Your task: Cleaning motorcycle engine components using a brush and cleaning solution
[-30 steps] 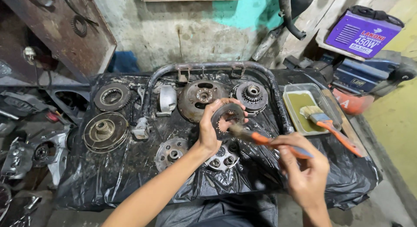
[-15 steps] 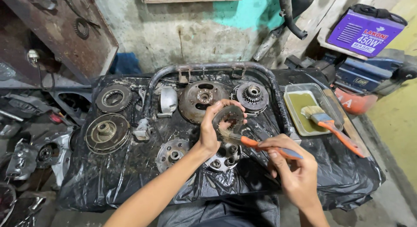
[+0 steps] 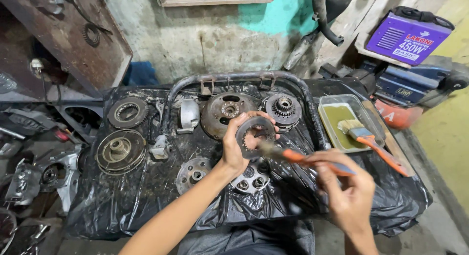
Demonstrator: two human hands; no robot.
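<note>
The left hand [image 3: 234, 150] grips a toothed metal ring [image 3: 254, 137] by its rim, raised above the middle of the table [image 3: 146, 206] with its face turned up so the bristles can reach the teeth. The right hand [image 3: 349, 196] is closed on an orange-handled brush [image 3: 293, 156], its tip at the ring's lower edge. A second brush [image 3: 364, 135] rests across the tray of greenish liquid [image 3: 330, 135] near the table's right edge, within easy reach.

Repair workshop: greasy clutch parts [image 3: 121, 151] on plastic sheet [image 3: 146, 196], welder box [image 3: 408, 34].
</note>
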